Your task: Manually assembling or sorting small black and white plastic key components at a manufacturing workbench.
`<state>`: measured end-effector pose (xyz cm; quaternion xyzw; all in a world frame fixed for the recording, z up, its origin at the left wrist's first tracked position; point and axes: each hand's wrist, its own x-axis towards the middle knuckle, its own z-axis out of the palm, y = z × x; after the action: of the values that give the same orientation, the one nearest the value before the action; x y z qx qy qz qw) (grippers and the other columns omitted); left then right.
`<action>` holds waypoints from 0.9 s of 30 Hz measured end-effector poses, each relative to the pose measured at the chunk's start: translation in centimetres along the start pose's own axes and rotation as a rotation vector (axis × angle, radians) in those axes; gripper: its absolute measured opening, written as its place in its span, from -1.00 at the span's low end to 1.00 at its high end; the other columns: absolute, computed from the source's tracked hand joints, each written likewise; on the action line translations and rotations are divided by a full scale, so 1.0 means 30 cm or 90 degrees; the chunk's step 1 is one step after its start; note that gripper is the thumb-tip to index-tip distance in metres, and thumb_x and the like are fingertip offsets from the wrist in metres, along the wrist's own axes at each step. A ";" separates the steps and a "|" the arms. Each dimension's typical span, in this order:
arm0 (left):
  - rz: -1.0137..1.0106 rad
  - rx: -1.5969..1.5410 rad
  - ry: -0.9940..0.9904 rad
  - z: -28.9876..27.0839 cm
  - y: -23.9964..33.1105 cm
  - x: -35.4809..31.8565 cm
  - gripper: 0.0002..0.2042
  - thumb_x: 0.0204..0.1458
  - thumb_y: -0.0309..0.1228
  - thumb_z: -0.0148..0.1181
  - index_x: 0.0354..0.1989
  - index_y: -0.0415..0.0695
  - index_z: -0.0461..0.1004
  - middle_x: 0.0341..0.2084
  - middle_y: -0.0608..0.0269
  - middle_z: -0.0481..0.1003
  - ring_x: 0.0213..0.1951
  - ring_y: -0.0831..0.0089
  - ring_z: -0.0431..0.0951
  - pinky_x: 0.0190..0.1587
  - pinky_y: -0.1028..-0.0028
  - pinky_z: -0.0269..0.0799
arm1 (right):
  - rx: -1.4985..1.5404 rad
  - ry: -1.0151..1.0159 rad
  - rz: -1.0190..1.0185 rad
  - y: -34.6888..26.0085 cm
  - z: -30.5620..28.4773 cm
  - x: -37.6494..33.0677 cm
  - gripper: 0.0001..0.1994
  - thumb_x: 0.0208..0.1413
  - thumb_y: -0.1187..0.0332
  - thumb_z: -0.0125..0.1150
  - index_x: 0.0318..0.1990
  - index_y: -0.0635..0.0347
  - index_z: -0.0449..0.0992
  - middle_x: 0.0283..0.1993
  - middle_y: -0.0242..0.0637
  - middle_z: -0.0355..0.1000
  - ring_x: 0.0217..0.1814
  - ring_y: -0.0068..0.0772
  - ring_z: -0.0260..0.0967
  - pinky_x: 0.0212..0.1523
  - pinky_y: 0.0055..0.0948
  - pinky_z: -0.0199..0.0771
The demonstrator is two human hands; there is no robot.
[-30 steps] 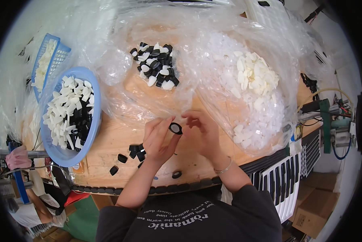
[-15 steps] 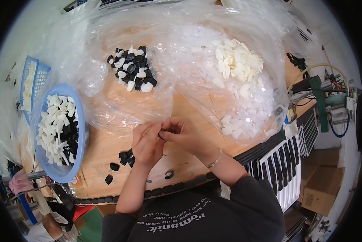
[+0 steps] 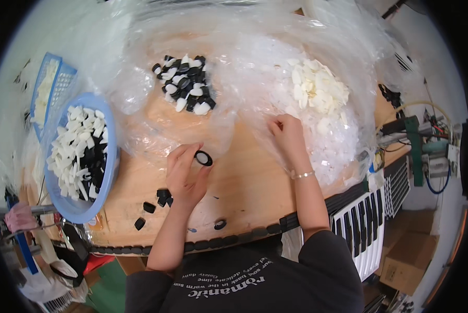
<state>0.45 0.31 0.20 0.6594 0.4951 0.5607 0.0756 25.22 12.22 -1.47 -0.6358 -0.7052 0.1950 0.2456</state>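
Observation:
Between the thumb and fingers of my left hand [image 3: 184, 175] is a black oval cap [image 3: 203, 158] with a pale centre, held above the wooden table [image 3: 239, 193]. My right hand [image 3: 288, 138] is over the plastic sheeting, beside the spread of small clear pieces [image 3: 335, 151]. Its fingers are curled together, and whatever they may hold is hidden. Beyond the right hand lies a heap of cream-white flat pieces [image 3: 320, 86]. A mixed pile of black and white pieces [image 3: 184, 83] sits on plastic beyond my left hand. Several loose black pieces [image 3: 163, 197] lie beside my left wrist.
A blue basin [image 3: 110, 180] of white and black pieces stands at the left, with a blue basket [image 3: 65, 83] behind it. Another black oval cap [image 3: 220, 224] rests near the black-edged table front. At the right are black-and-white slatted panels [image 3: 362, 229] and a clamped machine [image 3: 414, 146].
My hands have parted. The right one has moved away to the right, over the plastic sheeting. My left hand keeps the black oval cap, now plainly visible. The whole view has shifted slightly.

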 end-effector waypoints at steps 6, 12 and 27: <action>-0.005 -0.027 -0.004 0.007 0.004 0.001 -0.48 -0.29 -0.72 0.30 -0.02 -0.26 0.43 -0.13 0.08 0.53 -0.06 0.23 0.46 0.01 0.37 0.38 | -0.004 0.029 -0.117 0.016 0.018 -0.021 -0.93 -0.09 0.52 0.26 -0.46 0.33 0.49 -0.47 -0.13 0.39 -0.49 -0.26 0.37 -0.42 -0.39 0.36; -0.024 0.040 -0.049 0.017 -0.002 -0.006 -0.50 -0.31 -0.70 0.30 -0.06 -0.25 0.43 -0.22 0.11 0.51 -0.14 0.18 0.48 -0.09 0.35 0.41 | 0.324 0.056 -0.113 -0.142 -0.030 -0.078 -0.97 -0.03 0.59 0.20 -0.46 0.33 0.48 -0.37 -0.28 0.45 -0.40 -0.48 0.40 -0.37 -0.56 0.37; 0.080 0.035 -0.050 0.060 0.010 -0.027 -0.53 -0.34 -0.70 0.32 -0.11 -0.34 0.42 -0.27 0.06 0.50 -0.24 0.09 0.48 -0.22 0.30 0.42 | 0.458 -0.221 -0.252 -0.300 0.018 -0.210 -0.94 0.08 0.53 0.18 -0.35 0.31 0.42 -0.14 -0.28 0.33 -0.26 -0.55 0.36 -0.27 -0.64 0.41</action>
<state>2.18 0.37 -0.78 0.7123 0.4649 0.5242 0.0415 18.12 4.94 2.76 -0.3202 -0.7314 0.4810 0.3622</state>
